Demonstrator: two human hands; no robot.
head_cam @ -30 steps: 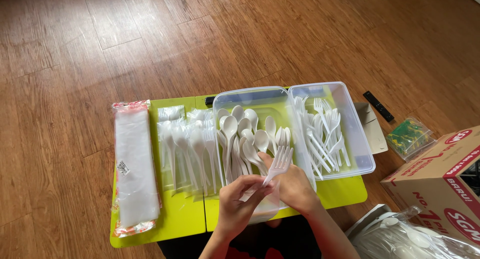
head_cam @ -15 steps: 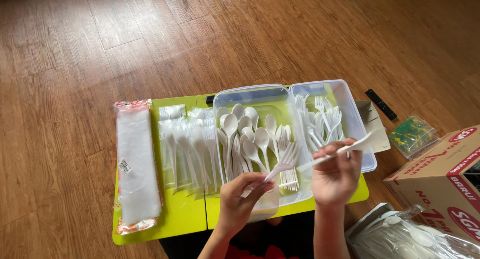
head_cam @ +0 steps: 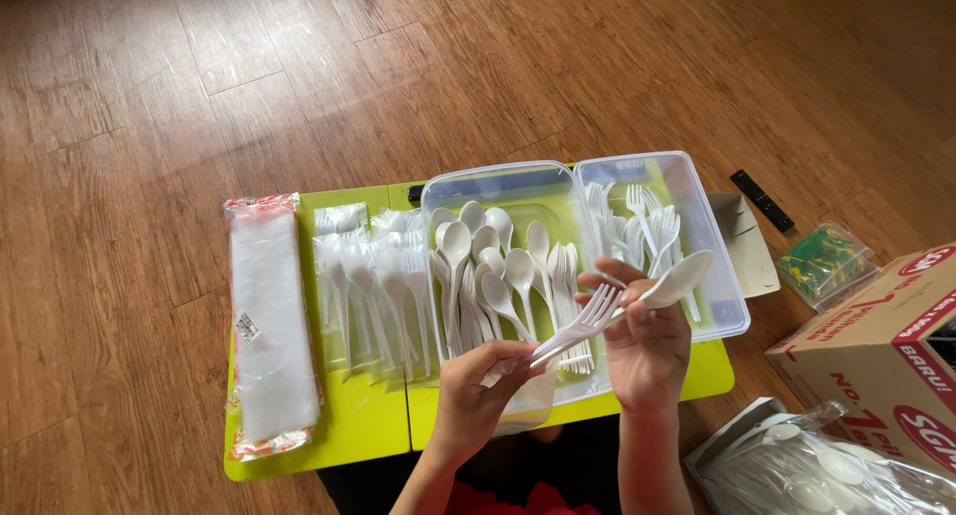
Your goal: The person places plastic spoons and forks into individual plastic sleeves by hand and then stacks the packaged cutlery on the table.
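Note:
My right hand (head_cam: 645,344) grips a white plastic spoon (head_cam: 673,280), its bowl pointing right over the clear bin of forks (head_cam: 719,238). My left hand (head_cam: 481,387) pinches a clear wrapper sleeve (head_cam: 526,400) and the handle of a white plastic fork (head_cam: 581,325) whose tines reach my right fingers. Both hands hover over the near edge of the clear bin of spoons (head_cam: 498,185). These bins stand side by side on a lime-green folding table (head_cam: 360,425).
Wrapped cutlery packs (head_cam: 370,281) lie left of the bins, and a pack of clear bags (head_cam: 267,331) lies at the table's left end. A cardboard box (head_cam: 876,351), a green packet (head_cam: 827,261), a black remote (head_cam: 763,199) and a bag of cutlery (head_cam: 817,470) sit on the wooden floor at right.
My right hand drew the spoon out to the right, then came back toward the left hand. A fork now shows between the two hands.

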